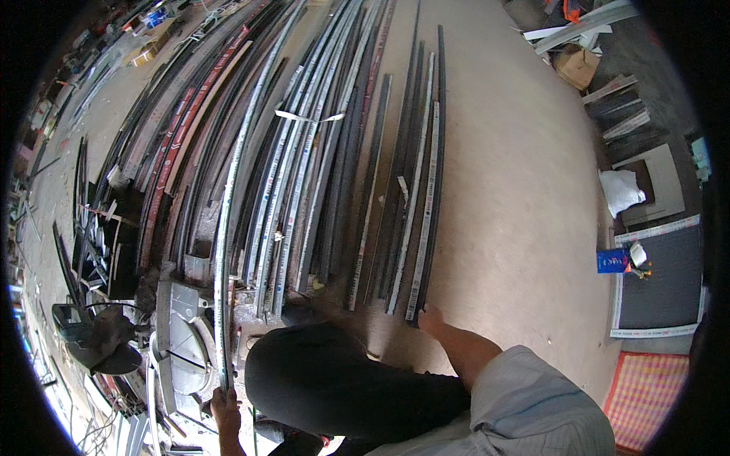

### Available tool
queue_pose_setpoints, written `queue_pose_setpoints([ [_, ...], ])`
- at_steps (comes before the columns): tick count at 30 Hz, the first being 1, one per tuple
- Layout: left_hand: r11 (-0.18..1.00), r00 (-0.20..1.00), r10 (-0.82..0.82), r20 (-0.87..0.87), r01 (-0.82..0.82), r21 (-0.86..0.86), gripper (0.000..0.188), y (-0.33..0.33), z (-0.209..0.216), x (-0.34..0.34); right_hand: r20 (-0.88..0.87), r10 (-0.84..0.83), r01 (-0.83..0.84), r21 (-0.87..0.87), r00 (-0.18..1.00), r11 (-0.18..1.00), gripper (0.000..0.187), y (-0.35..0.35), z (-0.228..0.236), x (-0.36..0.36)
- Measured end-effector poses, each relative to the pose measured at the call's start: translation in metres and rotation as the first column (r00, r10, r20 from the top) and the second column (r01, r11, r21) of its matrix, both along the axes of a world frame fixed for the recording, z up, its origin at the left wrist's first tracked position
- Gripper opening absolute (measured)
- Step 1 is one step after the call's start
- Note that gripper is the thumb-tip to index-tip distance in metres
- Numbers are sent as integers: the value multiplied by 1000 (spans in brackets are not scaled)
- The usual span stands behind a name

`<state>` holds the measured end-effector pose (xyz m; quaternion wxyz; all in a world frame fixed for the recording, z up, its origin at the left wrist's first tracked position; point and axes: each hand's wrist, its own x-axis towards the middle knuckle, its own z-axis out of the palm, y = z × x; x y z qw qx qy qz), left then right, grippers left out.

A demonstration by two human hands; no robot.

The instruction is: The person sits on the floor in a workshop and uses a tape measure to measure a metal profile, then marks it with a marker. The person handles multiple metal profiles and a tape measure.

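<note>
My left hand (225, 409) is closed round the near end of a long, narrow profile with a pale, printed film (222, 266). This profile runs away from me, past a miter saw (186, 342). At the right side of the pile, my right hand (430, 319) is at the near end of a long dark profile (433, 197). Its fingers look curled on that end, though they are small and partly hidden. Several film-covered profiles (293, 175) lie side by side between my hands, tied by a white strap (309, 116).
More long profiles (179, 129) lie at the left. A bin of offcuts (122, 254) stands beside the saw. Along the right wall are a framed dark mesh panel (660, 296) with a blue box (613, 261), a white bag (622, 191), a cardboard box (576, 67) and a checked mat (646, 395).
</note>
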<state>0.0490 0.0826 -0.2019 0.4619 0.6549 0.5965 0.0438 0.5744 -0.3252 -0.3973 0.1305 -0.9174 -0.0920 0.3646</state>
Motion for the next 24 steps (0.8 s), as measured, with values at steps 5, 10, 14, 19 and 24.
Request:
queue_pose_setpoints([
  [5, 998, 997, 69, -42, -69, 6, 28, -3, 25, 15, 107, 96, -96, -10, 990, 995, 32, 0, -8, -7],
  [10, 998, 999, 52, -13, -52, -20, 26, 1, 5, 4, 56, 113, -110, -60, 992, 992, 37, 10, 25, 1],
  [14, 996, 996, 91, 11, -90, -21, 24, 0, -11, -2, 35, -23, 21, 51, 999, 998, 50, 8, 28, -2],
  [19, 996, 996, 85, -2, -85, 8, 27, 0, -2, 3, 58, -224, 215, 140, 973, 967, 58, 24, 65, -11],
  [24, 996, 996, 94, -1, -94, 7, 28, 2, -8, -5, -286, -335, 387, 153, 898, 909, 58, 28, 78, -2],
])
